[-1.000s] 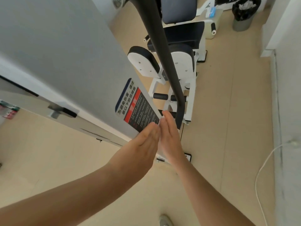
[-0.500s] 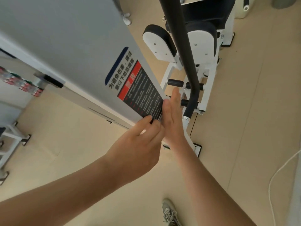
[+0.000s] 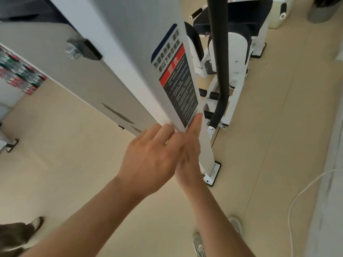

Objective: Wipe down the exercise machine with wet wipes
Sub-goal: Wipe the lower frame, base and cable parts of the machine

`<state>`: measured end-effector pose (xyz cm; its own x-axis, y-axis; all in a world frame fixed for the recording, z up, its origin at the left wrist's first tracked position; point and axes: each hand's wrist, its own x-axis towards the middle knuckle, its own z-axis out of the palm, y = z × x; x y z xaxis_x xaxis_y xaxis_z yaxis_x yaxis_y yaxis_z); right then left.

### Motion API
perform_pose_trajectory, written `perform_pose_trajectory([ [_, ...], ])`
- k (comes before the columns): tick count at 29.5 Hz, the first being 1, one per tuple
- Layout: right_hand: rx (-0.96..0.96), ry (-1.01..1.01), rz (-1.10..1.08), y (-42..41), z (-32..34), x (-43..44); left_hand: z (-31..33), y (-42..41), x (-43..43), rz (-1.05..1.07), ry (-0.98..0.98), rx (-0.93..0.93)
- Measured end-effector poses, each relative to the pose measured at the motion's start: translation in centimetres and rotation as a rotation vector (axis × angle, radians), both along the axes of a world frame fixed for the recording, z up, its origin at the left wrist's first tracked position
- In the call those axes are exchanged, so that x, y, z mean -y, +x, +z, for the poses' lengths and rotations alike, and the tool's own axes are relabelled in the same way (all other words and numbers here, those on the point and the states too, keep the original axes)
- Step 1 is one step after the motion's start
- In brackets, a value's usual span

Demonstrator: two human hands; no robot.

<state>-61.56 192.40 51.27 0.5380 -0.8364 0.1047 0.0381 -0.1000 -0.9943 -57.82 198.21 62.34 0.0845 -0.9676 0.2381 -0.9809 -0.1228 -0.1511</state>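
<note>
Exercise machine (image 3: pixel 237 52) fills my view from 10 to 2 o'clock. Grey-white shroud panel (image 3: pixel 130 43) slants thru centre, w/ a red/black/blue warning sticker (image 3: pixel 178 84) (Chinese text) near its lower edge. Black curved bar (image 3: pixel 219 52) drops at 1 o'clock, ending just right of sticker. Behind: white frame, dark seat pad (image 3: pixel 241 15), black rollers (image 3: pixel 213 95). Foot plate (image 3: pixel 213 173) sits flat on floor, 4 o'clock.

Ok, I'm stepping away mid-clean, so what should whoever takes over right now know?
Left hand: open, fingers touching the grey panel near its lower corner.
Right hand: open, straight fingers along the panel's edge beside the warning sticker.
No wet wipe shows in either hand.
Done: cannot tell from here.
Left: probably the black bar and white frame.
</note>
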Motion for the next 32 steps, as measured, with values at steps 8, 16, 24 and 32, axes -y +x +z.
perform_pose_trajectory([
  [8,-0.418,-0.195,-0.025,-0.9,-6.1,1.5,-7.2,0.4,-1.4,0.304,-0.069,-0.726],
  [16,-0.311,-0.226,-0.084,-0.8,-10.3,1.0,-14.3,-0.5,-2.6,0.255,-0.292,-1.021],
  [24,-0.182,-0.481,-0.182,0.0,-18.1,2.4,-24.6,-0.2,-1.6,0.114,-0.586,-1.105],
  [32,-0.12,-0.599,-0.226,0.7,-32.5,3.3,-36.6,1.2,-0.4,0.04,-0.734,-0.843],
])
